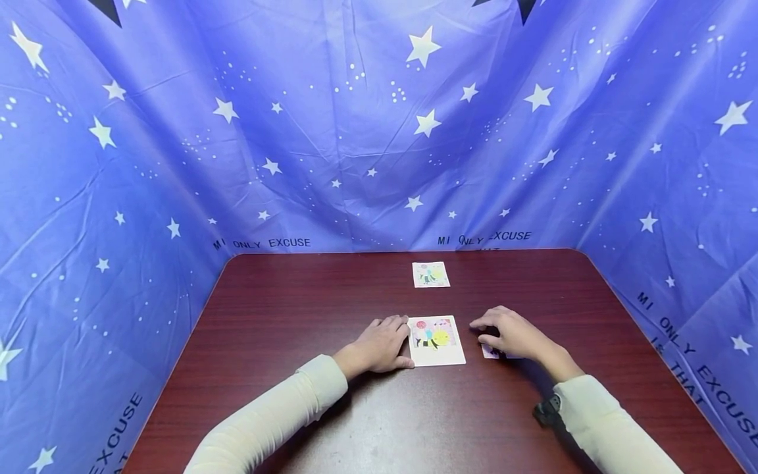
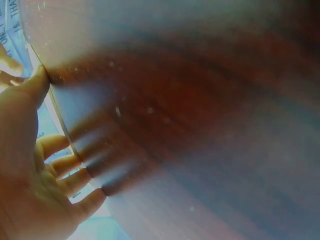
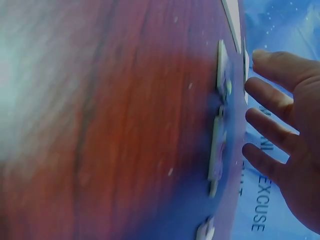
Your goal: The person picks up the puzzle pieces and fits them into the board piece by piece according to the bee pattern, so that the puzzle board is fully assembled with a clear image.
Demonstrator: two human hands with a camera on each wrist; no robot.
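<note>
A square white board with a colourful bee picture on its upper part lies mid-table. My left hand rests on the table at its left edge, fingertips and thumb tip right at that edge, fingers spread in the left wrist view. To the right of the board, my right hand is low over the table, its fingers bent a little and nothing between them. Beneath it lies a small flat piece, mostly hidden in the head view. The right wrist view shows several flat jigsaw-like pieces in a row on the table.
A smaller white card with a similar bee picture lies farther back. The dark red-brown table is enclosed by a blue cloth with white stars. A black device is at my right wrist.
</note>
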